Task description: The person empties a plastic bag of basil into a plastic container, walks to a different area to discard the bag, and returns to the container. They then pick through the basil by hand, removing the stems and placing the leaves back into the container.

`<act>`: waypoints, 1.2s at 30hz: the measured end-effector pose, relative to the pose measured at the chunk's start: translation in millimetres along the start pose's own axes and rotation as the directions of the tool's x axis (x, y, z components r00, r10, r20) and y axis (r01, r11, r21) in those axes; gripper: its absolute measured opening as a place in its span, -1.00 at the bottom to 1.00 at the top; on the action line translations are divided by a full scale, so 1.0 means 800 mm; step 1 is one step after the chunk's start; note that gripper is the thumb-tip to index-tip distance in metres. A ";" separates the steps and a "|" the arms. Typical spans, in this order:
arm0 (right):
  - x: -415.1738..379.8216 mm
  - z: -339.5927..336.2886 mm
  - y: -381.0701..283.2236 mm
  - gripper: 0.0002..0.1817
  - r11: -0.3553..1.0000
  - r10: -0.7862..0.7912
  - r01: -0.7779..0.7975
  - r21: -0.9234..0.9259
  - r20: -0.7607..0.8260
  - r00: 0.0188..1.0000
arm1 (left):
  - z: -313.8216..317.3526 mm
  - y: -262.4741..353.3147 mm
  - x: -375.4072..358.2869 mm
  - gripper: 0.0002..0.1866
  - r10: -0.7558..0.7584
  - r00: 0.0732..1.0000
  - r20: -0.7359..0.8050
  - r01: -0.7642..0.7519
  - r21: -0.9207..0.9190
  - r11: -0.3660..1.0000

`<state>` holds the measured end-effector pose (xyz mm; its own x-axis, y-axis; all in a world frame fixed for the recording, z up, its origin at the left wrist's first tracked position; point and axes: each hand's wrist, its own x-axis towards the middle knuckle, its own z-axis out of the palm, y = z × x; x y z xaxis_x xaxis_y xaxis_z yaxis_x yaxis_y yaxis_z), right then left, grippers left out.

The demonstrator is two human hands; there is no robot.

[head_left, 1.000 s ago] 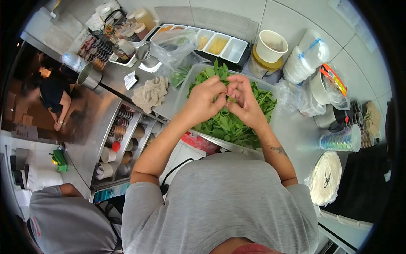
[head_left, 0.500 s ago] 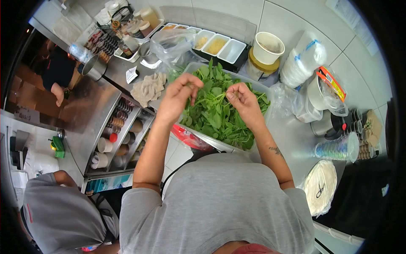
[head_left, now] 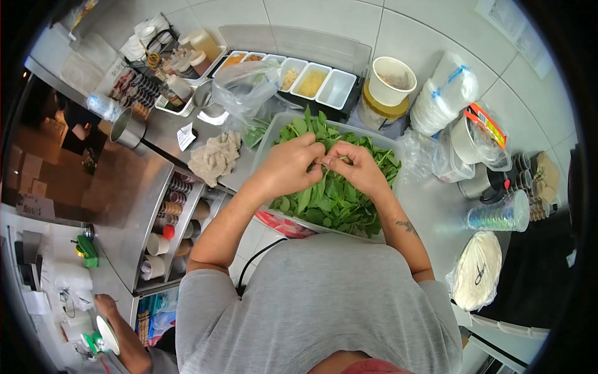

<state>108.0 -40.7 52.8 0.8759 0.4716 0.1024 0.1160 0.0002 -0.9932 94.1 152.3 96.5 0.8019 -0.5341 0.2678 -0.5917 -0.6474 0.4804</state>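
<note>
Both of my hands meet above a clear plastic tub [head_left: 258,149] heaped with leafy green stems [head_left: 336,199]. My left hand [head_left: 291,163] has its fingers curled in a pinch near the middle of the tub. Close against it, my right hand [head_left: 356,165] is also pinched, thumb against forefinger. A small piece, perhaps a stem, seems to lie between the fingertips, but it is too small to name with certainty. Left of the tub rest a crumpled beige cloth [head_left: 215,157] and a clear plastic bag [head_left: 249,93] with some greens inside.
Behind the tub stands a rack of white trays [head_left: 336,88] with toppings. A white paper bucket [head_left: 392,81] sits on a yellow-lidded container. Wrapped cups [head_left: 445,93] and a pot [head_left: 479,186] are at the right, a metal pot [head_left: 128,129] at the left. A co-worker's arm [head_left: 128,336] shows lower left.
My hands have come together over the leaves, the left moving right and down. The co-worker at lower left has shifted downward, mostly out of view. The view has shifted slightly.
</note>
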 end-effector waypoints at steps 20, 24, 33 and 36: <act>0.007 -0.022 0.012 -0.89 0.997 -0.047 0.056 -0.050 0.161 0.986 | -0.002 0.000 -0.007 -0.79 -0.061 0.998 0.001 0.061 -0.145 0.988; 0.007 -0.023 0.009 -0.86 0.999 -0.050 0.047 0.026 0.126 0.991 | -0.001 -0.004 -0.002 -0.84 -0.076 0.995 0.068 0.091 -0.274 0.957; 0.006 -0.030 0.020 -0.90 0.983 -0.106 0.123 -0.138 0.127 0.986 | 0.000 -0.016 -0.004 -0.81 0.025 0.999 0.048 -0.014 -0.217 0.976; 0.000 -0.024 0.008 -0.90 0.996 0.041 -0.038 -0.083 0.036 0.999 | -0.009 -0.002 -0.002 -0.81 0.076 0.997 -0.029 -0.078 -0.082 0.994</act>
<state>117.9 -57.8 47.6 0.8626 0.5024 0.0597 0.1212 -0.0907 -0.9885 94.2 158.3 101.1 0.7566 -0.5656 0.3280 -0.6438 -0.5567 0.5249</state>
